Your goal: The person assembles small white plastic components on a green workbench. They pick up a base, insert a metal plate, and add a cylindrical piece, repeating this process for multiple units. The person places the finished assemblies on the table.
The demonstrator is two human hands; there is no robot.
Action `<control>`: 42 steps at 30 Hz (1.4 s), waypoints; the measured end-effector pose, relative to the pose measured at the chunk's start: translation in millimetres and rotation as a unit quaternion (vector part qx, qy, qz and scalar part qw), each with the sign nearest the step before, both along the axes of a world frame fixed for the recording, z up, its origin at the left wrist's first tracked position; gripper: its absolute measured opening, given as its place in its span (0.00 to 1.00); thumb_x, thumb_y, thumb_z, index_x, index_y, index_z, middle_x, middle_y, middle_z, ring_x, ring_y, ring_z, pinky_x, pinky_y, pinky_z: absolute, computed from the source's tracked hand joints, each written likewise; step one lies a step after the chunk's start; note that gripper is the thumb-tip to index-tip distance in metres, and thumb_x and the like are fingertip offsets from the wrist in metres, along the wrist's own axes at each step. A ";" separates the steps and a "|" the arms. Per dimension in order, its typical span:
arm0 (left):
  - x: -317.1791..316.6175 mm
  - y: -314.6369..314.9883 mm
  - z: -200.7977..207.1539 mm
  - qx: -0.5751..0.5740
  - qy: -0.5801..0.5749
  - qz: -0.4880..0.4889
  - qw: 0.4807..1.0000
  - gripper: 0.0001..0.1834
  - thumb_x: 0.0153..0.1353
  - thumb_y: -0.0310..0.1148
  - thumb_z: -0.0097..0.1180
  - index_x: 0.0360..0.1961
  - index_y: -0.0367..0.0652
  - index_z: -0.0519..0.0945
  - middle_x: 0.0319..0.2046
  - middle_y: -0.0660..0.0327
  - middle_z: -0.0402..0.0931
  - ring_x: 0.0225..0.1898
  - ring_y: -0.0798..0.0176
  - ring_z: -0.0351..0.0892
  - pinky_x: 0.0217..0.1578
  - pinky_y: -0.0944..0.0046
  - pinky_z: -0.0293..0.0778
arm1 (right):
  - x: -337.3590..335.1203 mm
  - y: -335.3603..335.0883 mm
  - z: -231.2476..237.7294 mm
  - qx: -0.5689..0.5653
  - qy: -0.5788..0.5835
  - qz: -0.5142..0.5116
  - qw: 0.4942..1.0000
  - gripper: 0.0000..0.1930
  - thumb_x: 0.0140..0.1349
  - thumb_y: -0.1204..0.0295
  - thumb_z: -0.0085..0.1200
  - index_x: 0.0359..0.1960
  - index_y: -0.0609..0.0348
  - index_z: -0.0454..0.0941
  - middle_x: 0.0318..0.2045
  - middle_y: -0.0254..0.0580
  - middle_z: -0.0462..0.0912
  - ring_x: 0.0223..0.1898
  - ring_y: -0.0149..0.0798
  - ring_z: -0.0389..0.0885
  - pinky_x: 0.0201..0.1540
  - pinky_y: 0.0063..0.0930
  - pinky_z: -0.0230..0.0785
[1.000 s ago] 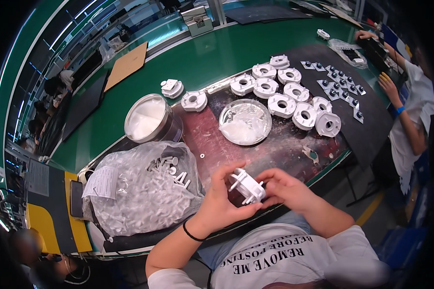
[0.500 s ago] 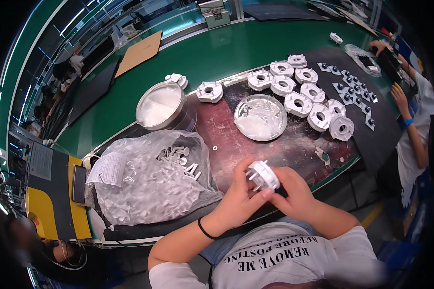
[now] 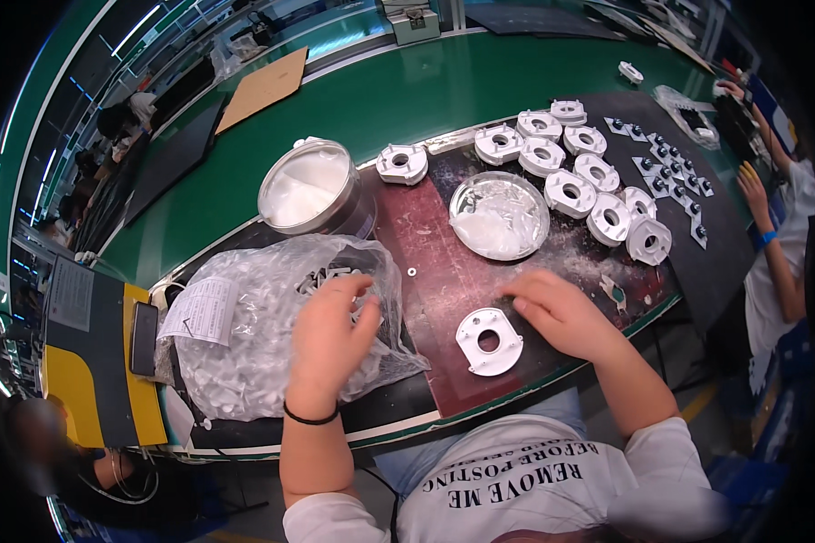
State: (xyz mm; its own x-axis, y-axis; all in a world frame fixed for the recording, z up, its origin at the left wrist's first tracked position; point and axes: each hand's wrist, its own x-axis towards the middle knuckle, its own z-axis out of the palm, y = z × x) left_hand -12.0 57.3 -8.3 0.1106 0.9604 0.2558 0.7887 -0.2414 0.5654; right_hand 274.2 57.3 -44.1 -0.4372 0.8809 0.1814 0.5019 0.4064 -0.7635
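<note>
Reaching into a crinkled clear plastic bag of small white parts [image 3: 272,335], the left hand [image 3: 328,339] is curling its fingers inside; the right hand [image 3: 557,312], fingers loosely together, is resting beside a flat white round plastic plate [image 3: 488,340].

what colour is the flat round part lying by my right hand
White, seen in the head view: the round part on the dark red mat.

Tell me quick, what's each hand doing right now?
Left hand: reaching into the plastic bag; grip cannot be told.
Right hand: open, flat on the mat, holding nothing.
</note>
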 end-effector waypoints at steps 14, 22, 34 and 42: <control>-11.6 3.2 -10.2 -0.005 0.178 -0.040 0.983 0.07 0.45 0.28 0.61 0.27 0.40 0.80 0.27 0.55 0.75 0.34 0.49 0.74 0.36 0.54 0.69 | -0.6 -26.8 -7.8 0.212 -0.038 0.055 0.975 0.09 0.49 0.70 0.62 0.34 0.47 0.82 0.37 0.33 0.77 0.41 0.40 0.74 0.46 0.35 0.64; -9.2 4.1 -21.6 0.036 0.190 -0.035 0.980 0.08 0.42 0.28 0.61 0.26 0.39 0.76 0.25 0.55 0.73 0.32 0.49 0.72 0.34 0.53 0.67 | -1.3 -28.3 -18.3 0.216 -0.017 0.075 0.973 0.15 0.51 0.68 0.62 0.42 0.50 0.78 0.47 0.36 0.76 0.52 0.43 0.72 0.50 0.37 0.64; -11.2 1.7 -24.8 0.042 0.213 -0.026 0.976 0.06 0.42 0.26 0.59 0.23 0.38 0.74 0.25 0.54 0.72 0.33 0.47 0.72 0.34 0.53 0.66 | 118.3 -32.8 10.3 0.236 -0.039 -0.279 0.930 0.10 0.51 0.70 0.59 0.36 0.56 0.79 0.42 0.43 0.79 0.49 0.46 0.75 0.54 0.38 0.64; -7.4 5.5 -24.7 0.041 0.221 -0.042 0.974 0.06 0.43 0.27 0.59 0.23 0.39 0.75 0.26 0.54 0.73 0.33 0.48 0.72 0.35 0.52 0.67 | 317.6 -16.7 -10.2 -0.018 -0.303 -0.503 0.809 0.32 0.53 0.50 0.56 0.58 0.51 0.69 0.64 0.40 0.63 0.67 0.43 0.54 0.65 0.45 0.47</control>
